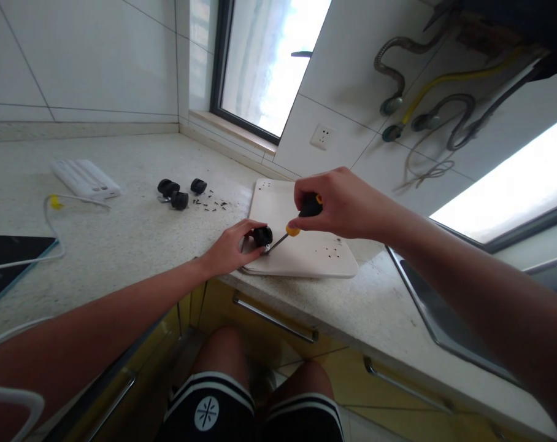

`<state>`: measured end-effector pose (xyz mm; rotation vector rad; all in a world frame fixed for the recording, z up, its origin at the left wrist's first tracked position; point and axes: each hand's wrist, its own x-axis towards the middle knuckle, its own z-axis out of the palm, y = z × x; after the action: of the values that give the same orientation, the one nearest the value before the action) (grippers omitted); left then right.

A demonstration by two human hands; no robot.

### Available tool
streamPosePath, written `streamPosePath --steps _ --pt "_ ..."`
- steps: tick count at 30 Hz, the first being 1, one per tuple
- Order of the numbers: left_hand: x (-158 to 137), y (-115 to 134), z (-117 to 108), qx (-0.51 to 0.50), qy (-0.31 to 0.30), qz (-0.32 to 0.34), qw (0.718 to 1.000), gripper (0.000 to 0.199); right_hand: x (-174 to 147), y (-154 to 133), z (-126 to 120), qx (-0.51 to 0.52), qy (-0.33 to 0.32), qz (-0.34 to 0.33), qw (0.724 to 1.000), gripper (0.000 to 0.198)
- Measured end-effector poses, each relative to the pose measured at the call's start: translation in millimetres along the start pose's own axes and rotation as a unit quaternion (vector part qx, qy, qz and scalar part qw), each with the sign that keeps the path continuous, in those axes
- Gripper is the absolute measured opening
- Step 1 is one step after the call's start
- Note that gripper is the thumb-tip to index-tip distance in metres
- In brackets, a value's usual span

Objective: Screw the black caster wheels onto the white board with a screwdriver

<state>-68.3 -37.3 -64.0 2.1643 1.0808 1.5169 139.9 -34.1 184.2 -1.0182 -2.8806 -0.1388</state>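
A white board (306, 252) with small screw holes lies flat on the speckled counter (135, 233) near its front edge. My left hand (230, 245) pinches a black caster wheel (262, 236) against the board's near left corner. My right hand (340, 205) grips a screwdriver (293, 229) with a black and orange handle, its metal tip slanting down to the caster's base. Three more black caster wheels (179, 191) sit further back on the counter, with several small dark screws (211, 202) scattered beside them.
A white power strip (86, 178) and a white cable with a yellow tag (54, 201) lie at the back left. A dark tablet (7, 258) rests at the left edge. A steel sink (444, 319) is to the right. Yellow cabinet drawers (269, 316) are below.
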Motion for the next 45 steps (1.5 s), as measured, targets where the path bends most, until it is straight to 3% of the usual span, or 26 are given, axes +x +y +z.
streamPosePath --steps 31,45 --pt "0 0 -2 -0.021 -0.007 -0.017 1.0 0.047 10 -13 -6 -0.064 -0.042 -0.025 0.997 0.031" --pt "1 4 -2 -0.02 -0.008 -0.02 1.0 0.047 6 -5 -10 -0.062 -0.04 0.003 0.997 0.031"
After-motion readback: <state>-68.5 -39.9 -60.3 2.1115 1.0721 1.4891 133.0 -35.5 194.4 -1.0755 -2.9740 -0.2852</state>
